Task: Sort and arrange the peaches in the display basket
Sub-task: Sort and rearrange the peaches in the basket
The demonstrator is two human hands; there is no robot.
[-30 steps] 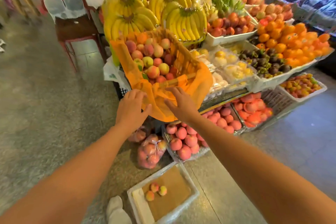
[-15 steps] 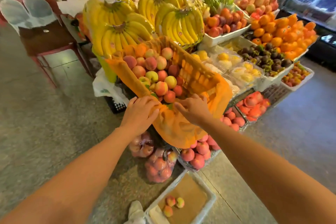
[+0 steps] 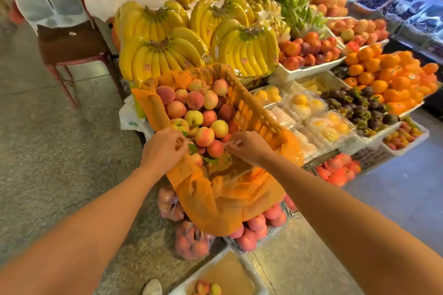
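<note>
- Peaches (image 3: 203,112) heaped in orange basket (image 3: 251,108).
- Left hand (image 3: 164,148) and right hand (image 3: 247,147), fingers curled, pinch orange liner (image 3: 223,199) at near rim.
- Bare floor (image 3: 60,151) lies leftward.

white box (image 3: 249,270) — cut off below

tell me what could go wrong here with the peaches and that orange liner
1. The peaches are heaped on a slope toward the near edge; tugging the orange liner with the left hand and right hand could send front fruit rolling out.
2. Any that fall would likely hit the bagged peaches or the floor and bruise.
</note>
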